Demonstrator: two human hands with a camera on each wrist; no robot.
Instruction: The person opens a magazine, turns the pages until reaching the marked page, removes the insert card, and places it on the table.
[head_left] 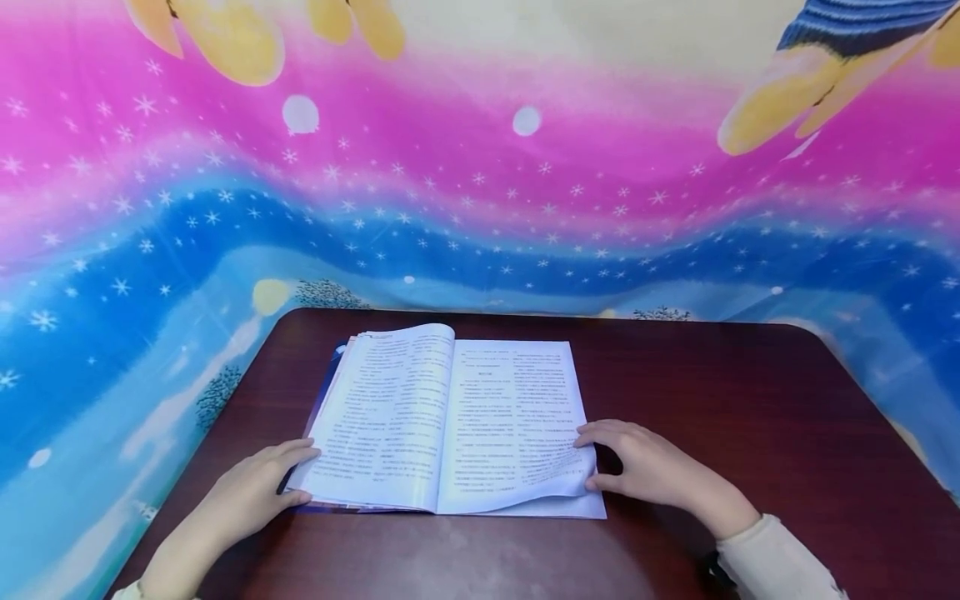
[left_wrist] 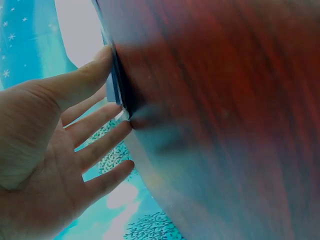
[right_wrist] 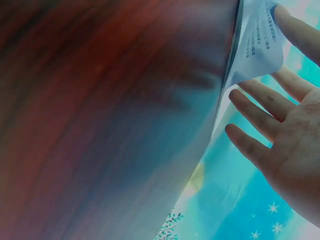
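An open magazine (head_left: pixel 390 417) lies on the dark red-brown table, its two printed pages facing up. At its left edge, my left hand (head_left: pixel 251 492) rests with fingers fairly straight. The fingertips touch the page's margin and the thumb is by the lower left corner. On the other side, my right hand (head_left: pixel 652 467) pinches the right-hand page (head_left: pixel 517 417) near its lower outer corner, thumb below and fingers above. That page's lower corner curls up off the sheet beneath. In the right wrist view the lifted page (right_wrist: pixel 260 50) stands between thumb and fingers.
The table (head_left: pixel 712 375) has rounded far corners and extends to the right of the magazine. Behind and beside it hangs a colourful cloth (head_left: pixel 480 208) with snowflakes in pink and blue. A pale sleeve (head_left: pixel 780 558) covers the right forearm.
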